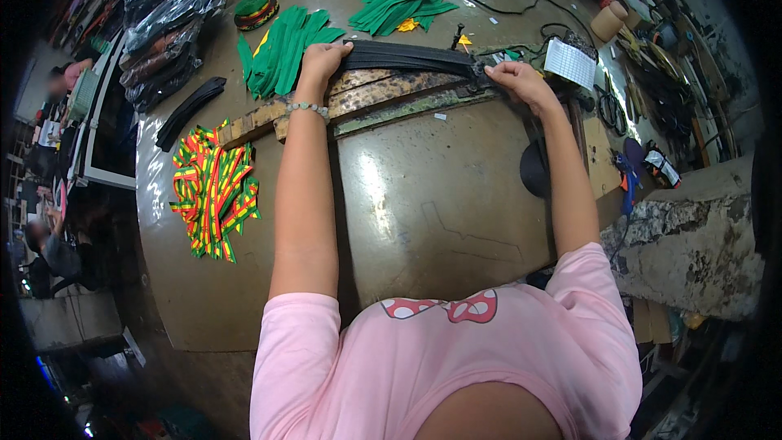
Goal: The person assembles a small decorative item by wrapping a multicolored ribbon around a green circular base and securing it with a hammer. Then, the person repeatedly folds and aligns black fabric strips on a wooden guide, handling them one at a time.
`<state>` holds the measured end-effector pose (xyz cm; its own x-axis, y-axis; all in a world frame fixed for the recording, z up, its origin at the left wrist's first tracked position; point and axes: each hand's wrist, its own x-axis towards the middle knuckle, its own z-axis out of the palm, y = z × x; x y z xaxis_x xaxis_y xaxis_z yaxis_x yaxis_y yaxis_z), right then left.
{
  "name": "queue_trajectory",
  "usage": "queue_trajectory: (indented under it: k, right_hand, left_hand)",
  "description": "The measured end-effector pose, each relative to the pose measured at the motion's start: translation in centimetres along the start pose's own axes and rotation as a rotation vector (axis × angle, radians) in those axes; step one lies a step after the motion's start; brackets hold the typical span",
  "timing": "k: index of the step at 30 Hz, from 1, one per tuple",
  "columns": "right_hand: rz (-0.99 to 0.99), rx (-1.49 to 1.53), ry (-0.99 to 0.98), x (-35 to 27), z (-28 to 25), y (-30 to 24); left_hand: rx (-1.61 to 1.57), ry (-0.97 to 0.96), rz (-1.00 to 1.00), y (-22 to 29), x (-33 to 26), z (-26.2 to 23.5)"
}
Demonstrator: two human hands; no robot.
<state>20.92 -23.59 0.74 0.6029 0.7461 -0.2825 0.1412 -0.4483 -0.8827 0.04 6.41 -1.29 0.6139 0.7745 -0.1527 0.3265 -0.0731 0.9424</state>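
A bundle of black strips (pixel 407 59) stretches across the far part of the table, over long wooden bars (pixel 391 98) with a mottled, worn surface. My left hand (pixel 326 61) is closed on the bundle's left end, thumb pointing along it. At the other end my right hand (pixel 521 84) pinches the strips beside a dark metal fitting (pixel 479 68). A beaded bracelet (pixel 307 110) circles my left wrist. Just left of that hand lies a fanned pile of green strips (pixel 285 53). What lies under my fingers is hidden.
Red, yellow and green striped strips (pixel 214 191) are heaped at left, below another black bundle (pixel 189 112). More green strips (pixel 403 4) lie at the back, near a tape roll (pixel 256 11). Plastic-wrapped stacks (pixel 167 33) stand far left. A paper sheet (pixel 570 63) and black cable (pixel 521 11) are at right.
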Motion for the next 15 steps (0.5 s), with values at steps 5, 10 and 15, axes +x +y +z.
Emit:
queue_trajectory:
  k: [5, 10, 15]
  right_hand:
    - [-0.139, -0.365, 0.083, 1.0, -1.6, -0.5]
    - [-0.652, -0.386, 0.404, 1.7, 1.3, -8.1]
    - [-0.754, -0.39, 0.328, 5.6, 13.9, -12.4]
  left_hand:
    - [0.059, -0.002, 0.081, -0.2, 0.1, 0.0]
    - [-0.072, -0.064, 0.242, -0.6, -1.1, -0.6]
    - [-0.009, -0.074, 0.202, -0.4, -1.3, -0.8]
